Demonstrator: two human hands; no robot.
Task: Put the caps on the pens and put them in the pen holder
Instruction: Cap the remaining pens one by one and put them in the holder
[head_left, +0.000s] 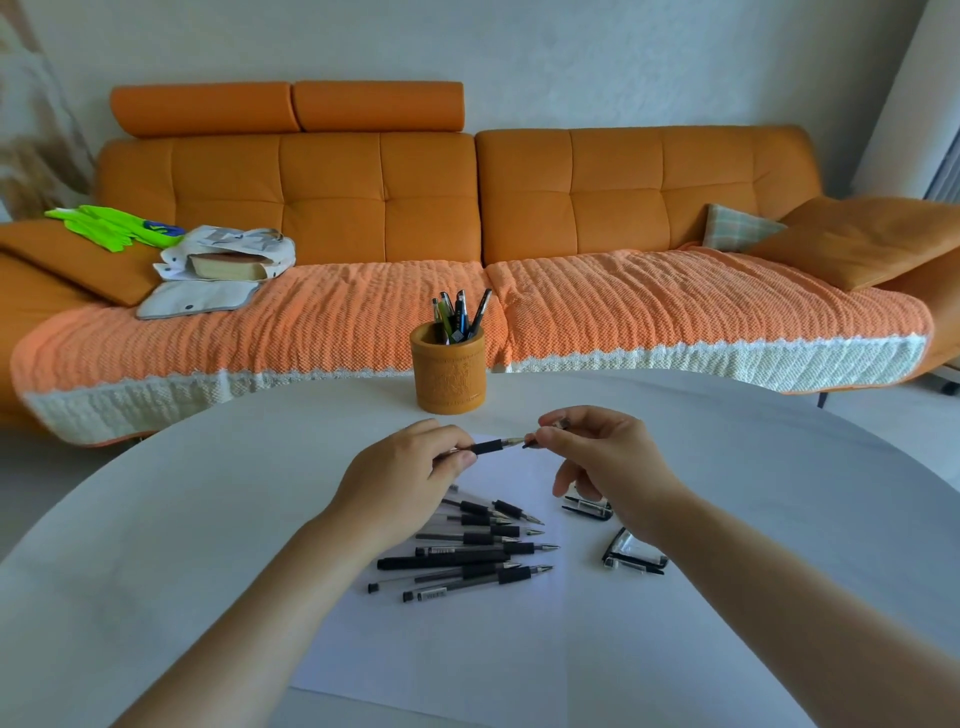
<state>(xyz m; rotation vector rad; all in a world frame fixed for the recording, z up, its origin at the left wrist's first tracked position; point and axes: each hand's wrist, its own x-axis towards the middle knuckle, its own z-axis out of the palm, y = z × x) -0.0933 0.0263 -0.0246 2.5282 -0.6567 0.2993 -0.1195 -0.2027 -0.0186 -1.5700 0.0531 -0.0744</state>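
Alignment first: left hand (410, 465) grips clear pen w/ black grip (489, 447), right hand (597, 452) pinches clear plastic cap (534, 442); I'd keep axes inline & push straight.

Just before the pen holder (450, 375), left hand (402, 475) pinches a pen (488, 447); right hand (605, 460) pinches a cap (531, 443).

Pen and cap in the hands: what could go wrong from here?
The cap pinched by the right hand has not yet met the tip of the pen in the left hand; a skewed push could miss or smear ink. The left wrist hangs over the loose pens and could roll them.
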